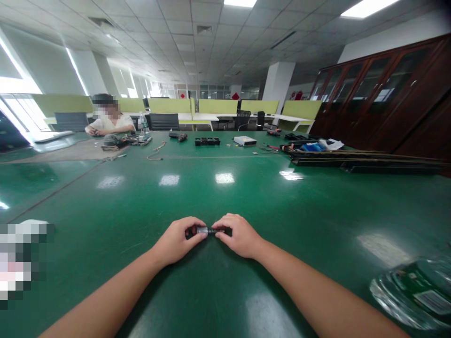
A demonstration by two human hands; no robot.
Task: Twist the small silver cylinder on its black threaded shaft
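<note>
Close above the green tabletop, both hands meet at one small part in front of me. My left hand pinches a short silver cylinder between thumb and fingers. From its right end a thin dark shaft sticks out, with what looks like a spiral or threaded surface. My right hand is closed with its fingertips and thumb around the far end of that shaft. Part and shaft lie level, in line between the two hands. The outer ends are partly hidden by the fingers, and the exact kind of part is too small to tell.
A large clear bottle lies at the near right on the green table. Far across stand a white box, a black frame, a power drill and long dark bars. A person sits at the far left.
</note>
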